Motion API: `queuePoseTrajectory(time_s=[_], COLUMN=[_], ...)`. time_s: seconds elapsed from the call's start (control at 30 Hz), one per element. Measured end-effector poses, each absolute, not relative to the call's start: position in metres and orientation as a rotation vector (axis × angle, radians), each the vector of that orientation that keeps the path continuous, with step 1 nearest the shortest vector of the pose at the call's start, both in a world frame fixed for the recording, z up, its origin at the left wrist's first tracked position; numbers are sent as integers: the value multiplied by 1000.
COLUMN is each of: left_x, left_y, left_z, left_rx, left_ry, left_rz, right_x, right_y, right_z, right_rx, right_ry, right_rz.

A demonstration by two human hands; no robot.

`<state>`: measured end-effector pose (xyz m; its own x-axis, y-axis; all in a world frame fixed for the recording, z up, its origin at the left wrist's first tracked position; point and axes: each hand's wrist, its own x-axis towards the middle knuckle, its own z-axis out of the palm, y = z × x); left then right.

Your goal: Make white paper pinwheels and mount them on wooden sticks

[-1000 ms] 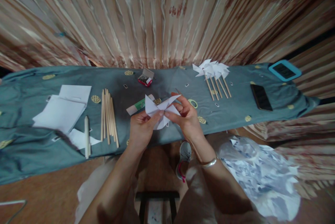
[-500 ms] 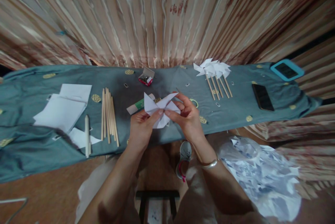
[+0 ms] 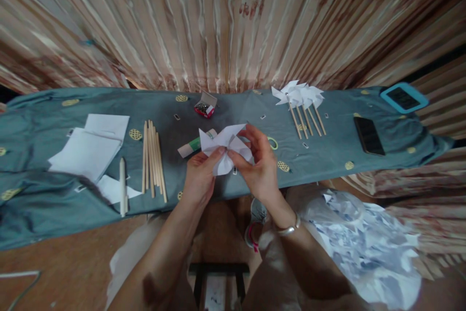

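A folded white paper pinwheel [image 3: 225, 161] is held between both hands above the front middle of the cloth. My left hand [image 3: 200, 175] pinches its left side, with the thumb near the centre. My right hand [image 3: 262, 163] grips the right side, thumb by the centre and fingers behind the blades. Under and behind the paper lies a green and white box [image 3: 190, 147], partly covered. Just right of my right hand shows a pale green ring-shaped handle [image 3: 272, 143]; the rest of it is hidden. A small open red box [image 3: 205, 106] of metal pins stands farther back.
Wooden sticks [image 3: 153, 160], a white pen [image 3: 123, 187] and white paper sheets [image 3: 87, 151] lie left. Finished pinwheels on sticks [image 3: 300, 95], a black phone [image 3: 368, 135] and a blue-framed device [image 3: 405, 97] lie right. A bag of white paper pieces [image 3: 364, 243] sits below right.
My left thumb has shifted slightly up and left from the pinwheel's centre, and the blades show at a slightly different angle. Both hands still hold it. The view has shifted a little.
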<state>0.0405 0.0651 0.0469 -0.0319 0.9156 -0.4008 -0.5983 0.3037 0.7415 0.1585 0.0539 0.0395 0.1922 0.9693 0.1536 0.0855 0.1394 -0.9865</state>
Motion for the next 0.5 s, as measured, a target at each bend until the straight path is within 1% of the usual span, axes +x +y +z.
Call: queuePoseTrajectory(time_s=[0.1,0.17,0.5], left_x=[43,43,43], left_y=[68,69,73], left_z=[42,38,30], left_rx=[395,404,393], left_ry=[1006,1008,1069], left_rz=[1270,1274,1251], right_x=[160,161,163], right_y=[52,51,62], right_z=[41,41,23], right_rx=[-1282,-1273,-1284], right_ry=[-1431,-1551,-1885], right_rz=[669,562,429])
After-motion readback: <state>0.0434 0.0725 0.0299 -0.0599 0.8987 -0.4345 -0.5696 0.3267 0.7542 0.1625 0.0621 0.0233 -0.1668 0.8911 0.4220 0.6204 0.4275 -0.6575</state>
